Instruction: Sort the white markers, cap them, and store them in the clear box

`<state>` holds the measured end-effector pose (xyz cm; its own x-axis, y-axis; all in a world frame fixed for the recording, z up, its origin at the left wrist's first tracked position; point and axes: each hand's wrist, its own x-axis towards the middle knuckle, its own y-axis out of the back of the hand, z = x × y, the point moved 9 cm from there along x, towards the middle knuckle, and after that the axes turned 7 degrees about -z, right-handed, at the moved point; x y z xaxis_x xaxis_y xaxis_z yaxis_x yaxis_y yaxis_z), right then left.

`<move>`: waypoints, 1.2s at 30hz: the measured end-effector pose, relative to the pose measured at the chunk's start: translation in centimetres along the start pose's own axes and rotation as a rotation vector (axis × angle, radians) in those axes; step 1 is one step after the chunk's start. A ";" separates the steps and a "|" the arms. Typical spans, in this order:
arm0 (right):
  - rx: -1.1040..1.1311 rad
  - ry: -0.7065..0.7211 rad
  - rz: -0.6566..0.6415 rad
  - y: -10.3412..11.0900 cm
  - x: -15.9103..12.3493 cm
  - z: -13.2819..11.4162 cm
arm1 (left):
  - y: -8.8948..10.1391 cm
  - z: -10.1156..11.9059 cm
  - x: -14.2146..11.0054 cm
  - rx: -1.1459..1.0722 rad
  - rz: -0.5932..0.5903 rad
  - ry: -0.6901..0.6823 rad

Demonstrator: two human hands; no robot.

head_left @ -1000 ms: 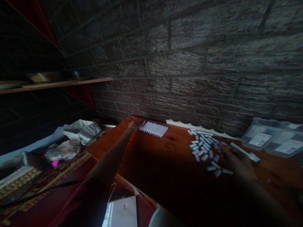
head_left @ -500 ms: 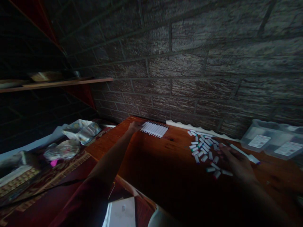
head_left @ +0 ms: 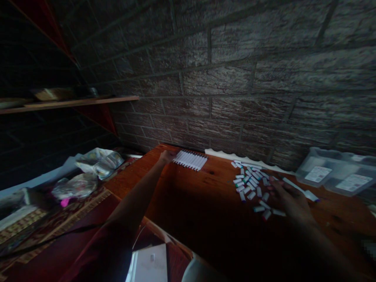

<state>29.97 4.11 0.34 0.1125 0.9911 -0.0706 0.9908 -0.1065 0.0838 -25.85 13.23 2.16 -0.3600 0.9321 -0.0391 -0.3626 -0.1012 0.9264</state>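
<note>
Head view gives us, nearest, a white box-like object (head_left: pixel 152 262) below the edge of the wooden table (head_left: pixel 188 196). Our right hand (head_left: pixel 289 197) is at the right side of the scattered caps (head_left: pixel 249 182), fingers bent and close together; we cannot tell whether they pinch one. To the left, off the table, a clear plastic bag (head_left: pixel 75 186) has contents we cannot identify. Farther along, our left hand (head_left: pixel 167 156) meets the left end of the row of white markers (head_left: pixel 190 160), its finger gap hidden from us. Two clear containers (head_left: pixel 335 168) bear white labels near the wall; their insides are indistinct. Beyond, a shelf (head_left: pixel 88 102) carries a yellowish packet (head_left: pixel 54 94).
</note>
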 end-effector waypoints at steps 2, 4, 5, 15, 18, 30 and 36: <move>0.010 -0.003 -0.003 0.0 0.0 0.0 | -0.5 0.0 0.1 -0.001 -0.064 -0.004; 0.012 -0.009 0.002 -0.1 -0.1 -0.1 | -0.9 -0.1 0.2 0.016 -0.113 0.008; 0.009 -0.011 0.005 -0.1 -0.2 -0.3 | -0.9 -0.1 0.1 0.022 -0.124 0.010; 0.018 -0.011 -0.005 -0.1 -0.1 -0.1 | -1.0 -0.2 0.0 0.041 -0.146 0.005; 0.013 -0.012 -0.010 -0.1 0.0 0.1 | -0.9 -0.1 -0.1 0.034 -0.142 0.010; 0.036 -0.024 -0.007 -0.1 0.1 0.2 | -1.0 -0.5 0.1 0.009 -0.134 0.028; 0.071 -0.030 0.010 0.0 0.0 0.3 | -0.9 -0.7 0.2 -0.016 -0.084 -0.012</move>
<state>29.98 4.13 0.05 0.1237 0.9872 -0.1004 0.9923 -0.1229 0.0144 -26.19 13.25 1.05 -0.3171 0.9418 -0.1119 -0.4053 -0.0279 0.9137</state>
